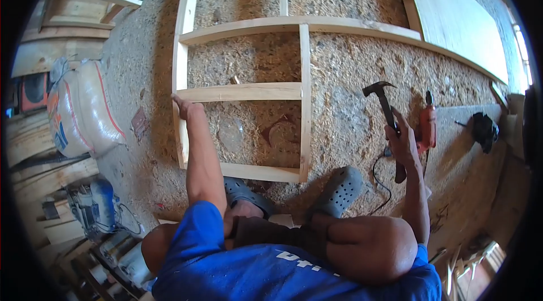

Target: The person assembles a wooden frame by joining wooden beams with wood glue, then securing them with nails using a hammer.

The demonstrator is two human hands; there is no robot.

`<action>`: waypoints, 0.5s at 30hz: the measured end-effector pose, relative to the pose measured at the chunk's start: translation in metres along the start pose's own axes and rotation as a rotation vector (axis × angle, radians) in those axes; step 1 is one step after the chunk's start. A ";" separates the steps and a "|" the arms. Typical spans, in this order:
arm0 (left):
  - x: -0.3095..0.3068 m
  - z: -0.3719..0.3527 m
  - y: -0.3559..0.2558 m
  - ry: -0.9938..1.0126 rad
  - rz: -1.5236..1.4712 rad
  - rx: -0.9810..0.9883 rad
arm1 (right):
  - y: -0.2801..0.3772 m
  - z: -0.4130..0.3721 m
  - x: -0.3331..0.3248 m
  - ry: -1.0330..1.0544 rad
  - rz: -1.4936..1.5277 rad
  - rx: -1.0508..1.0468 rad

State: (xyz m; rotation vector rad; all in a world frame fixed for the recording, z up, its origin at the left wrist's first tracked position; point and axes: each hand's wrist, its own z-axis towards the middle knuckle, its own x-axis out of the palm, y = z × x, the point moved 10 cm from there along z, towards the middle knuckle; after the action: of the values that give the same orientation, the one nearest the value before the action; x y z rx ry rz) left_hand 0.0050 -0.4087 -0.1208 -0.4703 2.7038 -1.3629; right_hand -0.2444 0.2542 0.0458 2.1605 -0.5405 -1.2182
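Observation:
A pale wooden frame [243, 93] of nailed or joined slats lies over the floor in front of me. My left hand [188, 107] is closed around its left side piece, where a crosspiece meets it; part of the fingers is hidden by the wood. On the right, my right hand [403, 144] grips a claw hammer [386, 103] by its dark handle, head raised and pointing away from me. The hammer is apart from the frame. Beside that hand is a red power drill [428, 126] with a black cord.
Sawdust and shavings cover the floor [350, 126]. A pale board [461, 18] lies at the upper right. White sacks [85, 109] and a blue power tool [103, 202] sit at the left. A black bundle [485, 131] lies far right. My grey clogs [339, 192] are near the frame's close edge.

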 end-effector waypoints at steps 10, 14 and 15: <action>0.150 -0.311 0.108 1.483 1.614 0.726 | -0.043 -0.047 0.049 -0.099 0.164 0.021; 0.155 -0.319 0.149 1.763 1.919 0.690 | -0.072 -0.064 0.072 -0.057 0.499 0.258; 0.157 -0.319 0.151 1.786 1.904 0.646 | -0.081 -0.064 0.081 -0.051 0.566 0.244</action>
State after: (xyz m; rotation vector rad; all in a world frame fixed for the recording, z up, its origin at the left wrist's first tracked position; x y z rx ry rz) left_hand -0.2451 -0.1265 -0.0384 3.1986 0.8251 -1.3906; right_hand -0.1435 0.2842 -0.0331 1.9614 -1.2755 -0.9246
